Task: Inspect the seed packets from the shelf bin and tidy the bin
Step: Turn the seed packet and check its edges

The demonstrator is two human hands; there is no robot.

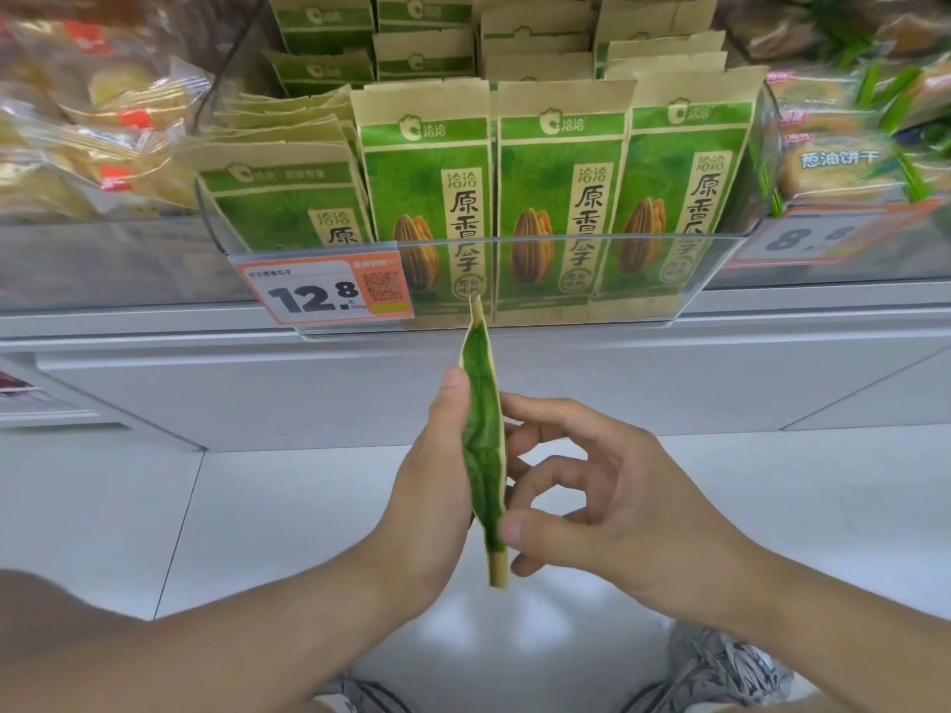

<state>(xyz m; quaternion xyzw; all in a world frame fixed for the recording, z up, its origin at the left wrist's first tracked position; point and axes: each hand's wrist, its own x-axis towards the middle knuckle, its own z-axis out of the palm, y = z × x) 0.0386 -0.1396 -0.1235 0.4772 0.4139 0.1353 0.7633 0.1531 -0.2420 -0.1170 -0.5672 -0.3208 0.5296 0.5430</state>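
left grip: I see the left hand (pixel 435 476) curled round the packet (pixel 482 445); thumb tip lies along its left face near the top, palm backs the lower half. Fingers on the far side are hidden.
right grip: right hand (pixel 607 501) half open, fingers loosely curled. Index tip touches the packet's right edge about mid-height, thumb tip touches low on the same edge. Light pinch-like contact; the left hand carries the load.
packet: held edge-on to my camera, upright with a slight tilt, green face with tan strips at top and bottom ends. It sits in front of and below the bin (pixel 514 311); its top end overlaps the bin's front lip in view.
arms: both forearms come in from the bottom corners and meet at centre, wrists about level, bare.
bin: clear plastic, on the shelf (pixel 772 362). Three packets stand face-out in the front row; at left one leans back with more stacked flat behind it. More rows behind.
price tag: (pixel 327 290) clipped on the bin's front left, reads 12.8.
room: open space beneath the bin around both hands; white shelf front and floor (pixel 154 506) behind. Neighbouring snack bags (pixel 77 120) crowd the bin's left side, others at right.
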